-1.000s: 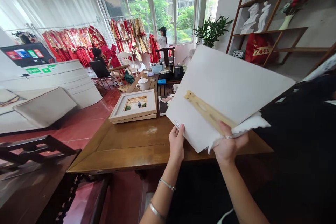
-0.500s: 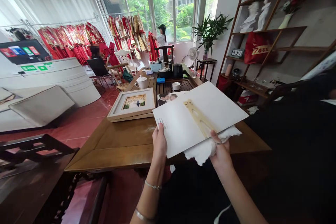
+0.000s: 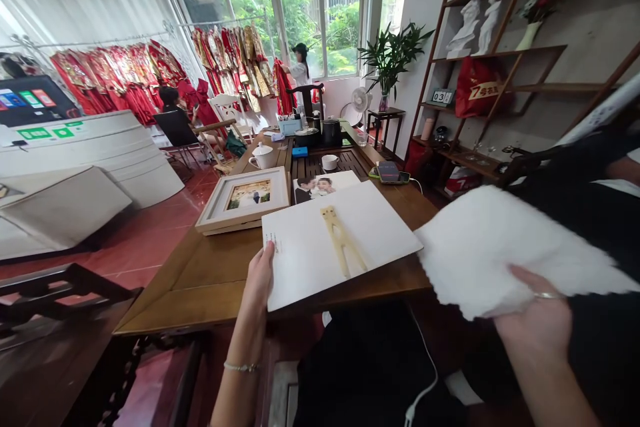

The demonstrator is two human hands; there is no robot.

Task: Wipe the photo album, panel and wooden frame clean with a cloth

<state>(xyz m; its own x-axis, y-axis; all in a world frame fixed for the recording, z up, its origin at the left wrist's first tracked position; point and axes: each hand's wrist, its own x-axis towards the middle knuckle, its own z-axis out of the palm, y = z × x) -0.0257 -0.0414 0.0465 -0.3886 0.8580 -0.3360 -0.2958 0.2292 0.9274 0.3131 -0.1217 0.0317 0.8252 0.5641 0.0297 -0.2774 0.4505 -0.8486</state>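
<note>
My left hand (image 3: 258,280) grips the lower left edge of a thin white board (image 3: 297,257), thumb on top. The board is tilted above the near edge of the wooden table (image 3: 210,280). Small print shows at its left corner, and on its face is a long beige shape with a cat-like head (image 3: 340,240). Off to the right, my right hand (image 3: 537,327) holds a white cloth or tissue (image 3: 480,240) with ragged edges, spread out and apart from the board. Most of that hand's fingers are hidden beneath it.
Framed pictures (image 3: 245,197) are stacked at the table's left, beside a couple photo (image 3: 345,180). Behind stand a lidded cup (image 3: 265,157), a white bowl (image 3: 330,162) and phones (image 3: 390,172) with a cable. A person in black sits close on the right.
My right hand has left the board's lower edge and moved right with the white cloth, which has opened out. The board, in my left hand, now sits further left and lower in view.
</note>
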